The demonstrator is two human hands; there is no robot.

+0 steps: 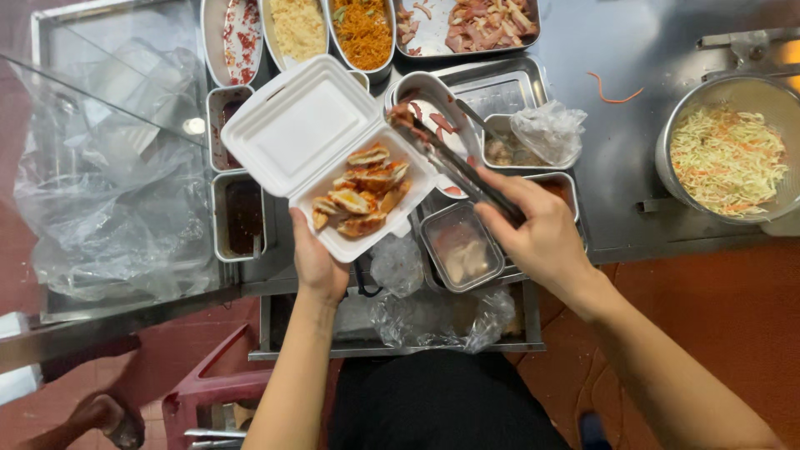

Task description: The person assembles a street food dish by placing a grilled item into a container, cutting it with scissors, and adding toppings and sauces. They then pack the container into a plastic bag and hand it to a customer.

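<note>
Left hand point(315, 260) grip: closed under the near edge of an open white foam box point(333, 154), holding it up over the worktop point(617, 158). Lid tipped back, bare inside. Base holds sliced, browned meat pieces point(360, 200).

Right hand point(542, 235) grip: closed around metal tongs point(454, 162), right of the box. Tong tips pinch 1 piece of reddish meat point(402, 114) at the box's right rim.

Containers, all placed from the box:
- Just behind: 4 trays. Red-flecked sauce tray point(242, 37), pale crumbly filling point(297, 29), orange shreds point(363, 32), pinkish meat slices point(483, 21).
- Left: 2 small steel tubs; near tub point(239, 215) holds dark sauce, far tub's contents unclear.
- Right, under the tongs: oval dish point(437, 112) with a few red slices.
- Further right: steel tub point(512, 148) half covered by a clear bag point(550, 131), brownish lumps inside.
- Near right: lidded clear tub point(461, 247), pale pieces inside.
- Far right: big steel bowl point(729, 150) of shredded cabbage with carrot.
</note>
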